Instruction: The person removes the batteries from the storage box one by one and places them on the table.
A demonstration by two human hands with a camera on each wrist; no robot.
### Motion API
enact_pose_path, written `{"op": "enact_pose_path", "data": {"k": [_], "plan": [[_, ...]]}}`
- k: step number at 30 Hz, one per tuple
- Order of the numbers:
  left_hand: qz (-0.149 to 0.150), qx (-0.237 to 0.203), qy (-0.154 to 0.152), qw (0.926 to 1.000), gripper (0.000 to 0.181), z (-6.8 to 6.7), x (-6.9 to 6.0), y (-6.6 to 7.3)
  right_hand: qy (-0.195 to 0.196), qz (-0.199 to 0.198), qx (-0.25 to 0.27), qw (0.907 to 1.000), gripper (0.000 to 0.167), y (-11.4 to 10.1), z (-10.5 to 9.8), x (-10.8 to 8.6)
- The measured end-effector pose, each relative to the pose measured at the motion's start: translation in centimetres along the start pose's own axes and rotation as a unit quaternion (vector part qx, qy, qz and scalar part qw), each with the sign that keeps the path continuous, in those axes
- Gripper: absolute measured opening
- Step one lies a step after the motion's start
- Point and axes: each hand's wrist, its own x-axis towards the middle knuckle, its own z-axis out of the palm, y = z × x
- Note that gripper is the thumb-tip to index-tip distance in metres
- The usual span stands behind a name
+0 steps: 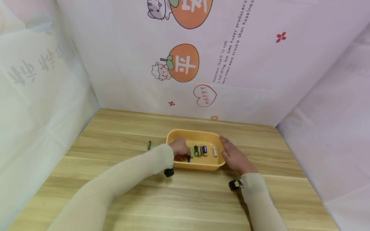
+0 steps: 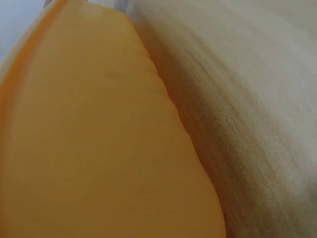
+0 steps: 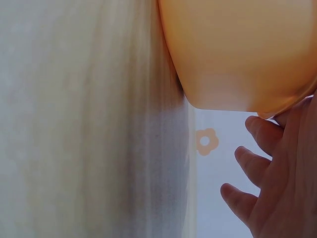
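A yellow plastic basin [image 1: 199, 166] stands on the wooden table. My left hand [image 1: 180, 148] reaches over its near left side, fingers curled down at a dark blue battery [image 1: 189, 158] that it seems to pinch; the fingers partly hide it. Right beside the fingertips is a green battery [image 1: 191, 152]. Several more batteries [image 1: 199, 151] lie side by side in the middle of the basin, and a white battery [image 1: 215, 151] lies apart toward the right. My right hand [image 1: 235, 157] rests against the basin's right end, fingers extended along the rim. The left wrist view shows only the basin's outer wall [image 2: 99, 124] and tabletop.
One dark battery [image 1: 149, 145] lies on the table [image 1: 121, 128], left of the basin. A printed cloth wall [image 1: 242, 96] rises behind the table, with pale cloth walls at both sides.
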Motion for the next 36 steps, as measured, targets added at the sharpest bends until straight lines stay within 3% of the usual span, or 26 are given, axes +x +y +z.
{"op": "enact_pose_path", "data": {"k": [15,22,28,36], "plan": [[-0.003,0.034,-0.008,0.9994,0.017,0.2,-0.9,0.7,0.004,-0.005,0.007,1.0,0.061,0.3,0.3,-0.2],[0.005,0.083,-0.004,0.9965,0.013,0.3,-0.6,0.8,0.004,-0.002,0.009,0.9999,0.061,0.2,0.2,0.1],[0.0,0.097,0.002,0.9953,0.016,0.4,-0.3,0.8,0.003,-0.005,0.009,0.9999,0.06,0.1,0.2,0.0],[0.019,0.146,0.017,0.989,0.024,0.2,-0.3,1.1,0.002,-0.005,0.011,0.9999,0.06,0.2,0.1,0.1]]}}
